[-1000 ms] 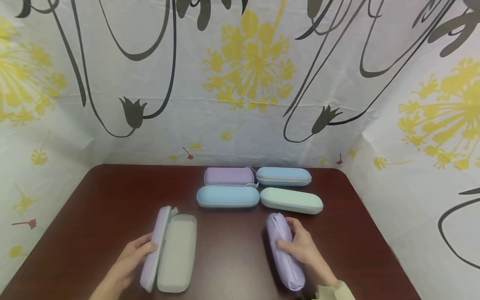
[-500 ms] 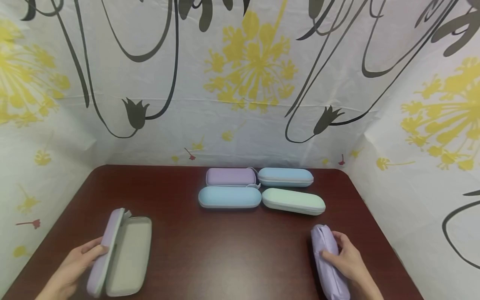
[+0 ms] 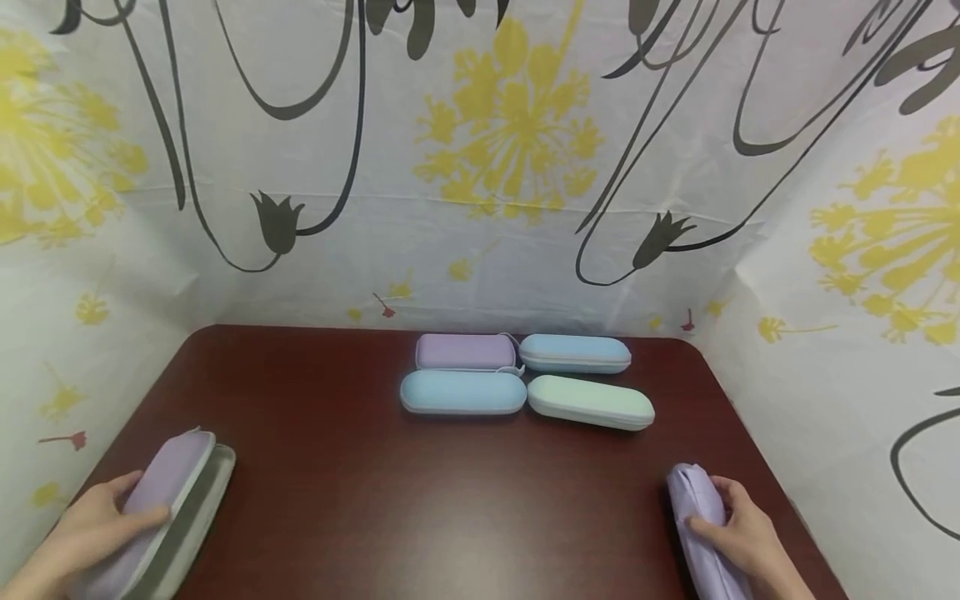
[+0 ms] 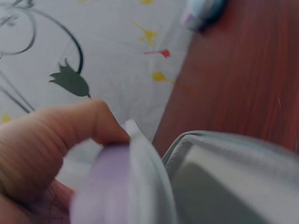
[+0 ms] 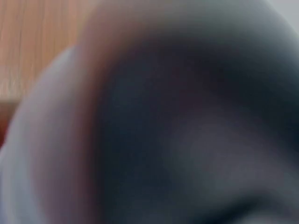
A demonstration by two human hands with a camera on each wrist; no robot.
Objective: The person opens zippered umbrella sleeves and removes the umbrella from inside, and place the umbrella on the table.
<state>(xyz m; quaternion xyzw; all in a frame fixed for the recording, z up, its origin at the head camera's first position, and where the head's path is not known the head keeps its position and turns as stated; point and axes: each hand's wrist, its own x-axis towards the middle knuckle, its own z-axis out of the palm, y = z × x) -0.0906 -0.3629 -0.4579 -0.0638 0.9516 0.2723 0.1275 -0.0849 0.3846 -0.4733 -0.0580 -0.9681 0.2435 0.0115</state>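
Observation:
In the head view my left hand [image 3: 93, 525] grips the lavender lid of a zip case [image 3: 168, 475] at the table's left front. The case is partly open, its lid leaning over the pale grey lower half. Close up in the left wrist view, the thumb of the left hand [image 4: 60, 133] bends over the lid's edge, with the case's grey lining [image 4: 210, 186] beside it. At the right front, my right hand [image 3: 750, 533] grips a folded lavender umbrella [image 3: 693, 492], thumb across its top. The right wrist view is mostly dark and blurred.
Towards the back of the dark red table [image 3: 450, 500] lie a purple case [image 3: 465, 352], a blue case [image 3: 576, 353], another blue case [image 3: 463, 392] and a mint green case [image 3: 591, 403], all shut. A patterned white cloth [image 3: 465, 267] stands behind and at the sides.
The hands have moved apart: the left carried the case leftward and tilted its lid more over the lower half, and the right carried the umbrella to the right and nearer. The back cases stayed put.

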